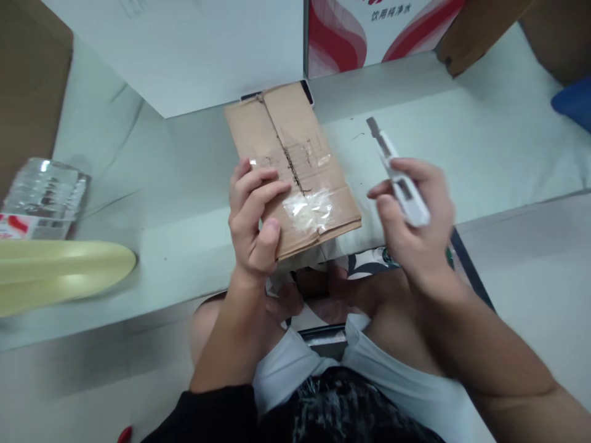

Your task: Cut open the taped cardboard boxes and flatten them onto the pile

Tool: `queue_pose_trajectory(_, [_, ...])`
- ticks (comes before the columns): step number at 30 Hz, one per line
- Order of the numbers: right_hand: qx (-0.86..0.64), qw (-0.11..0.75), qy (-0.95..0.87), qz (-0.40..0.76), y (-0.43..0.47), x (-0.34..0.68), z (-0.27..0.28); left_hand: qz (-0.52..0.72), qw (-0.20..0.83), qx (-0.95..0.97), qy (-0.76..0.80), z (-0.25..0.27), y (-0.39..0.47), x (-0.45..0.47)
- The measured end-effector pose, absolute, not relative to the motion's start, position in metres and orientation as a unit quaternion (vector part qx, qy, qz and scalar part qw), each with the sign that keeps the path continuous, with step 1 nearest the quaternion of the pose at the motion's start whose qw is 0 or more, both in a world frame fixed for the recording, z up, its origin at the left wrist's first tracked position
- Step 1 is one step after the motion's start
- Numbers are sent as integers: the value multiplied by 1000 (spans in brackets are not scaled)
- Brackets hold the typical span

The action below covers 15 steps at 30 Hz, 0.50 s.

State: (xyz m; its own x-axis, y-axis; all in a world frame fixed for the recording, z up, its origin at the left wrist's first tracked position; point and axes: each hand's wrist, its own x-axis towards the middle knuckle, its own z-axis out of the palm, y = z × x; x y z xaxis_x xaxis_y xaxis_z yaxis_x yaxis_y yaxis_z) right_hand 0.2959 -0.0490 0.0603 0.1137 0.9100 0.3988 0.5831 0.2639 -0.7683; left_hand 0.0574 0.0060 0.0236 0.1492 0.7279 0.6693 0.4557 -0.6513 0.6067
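Note:
A flat brown cardboard box (295,154) lies tilted over the front part of the pale table, clear tape across its near end and a rough dark slit along its middle seam. Gripping its left edge is my left hand (253,215), fingers on top of the cardboard. To the right of the box, my right hand (418,209) is closed around a white utility knife (406,194). The knife's blade points up and away, apart from the box. Beneath the box's far end a dark-edged flat object (306,92) peeks out, mostly hidden.
A large white box (194,55) and a red-and-white carton (383,31) stand behind. On the left are a clear water bottle (48,191) and a yellow curved object (64,271). A blue object (575,104) shows at far right. The table (484,141) ends just before my knees.

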Motion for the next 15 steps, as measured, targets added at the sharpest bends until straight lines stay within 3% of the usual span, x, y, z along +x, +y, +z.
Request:
queue_pose_trajectory(5, [-590,414,-651,239,-26,291,40,513,148,788,305,36,4,56])
queue_pose_trajectory(15, [-529,413,-660,338,-36,281,38,478,190,777,362,43,-5,52])
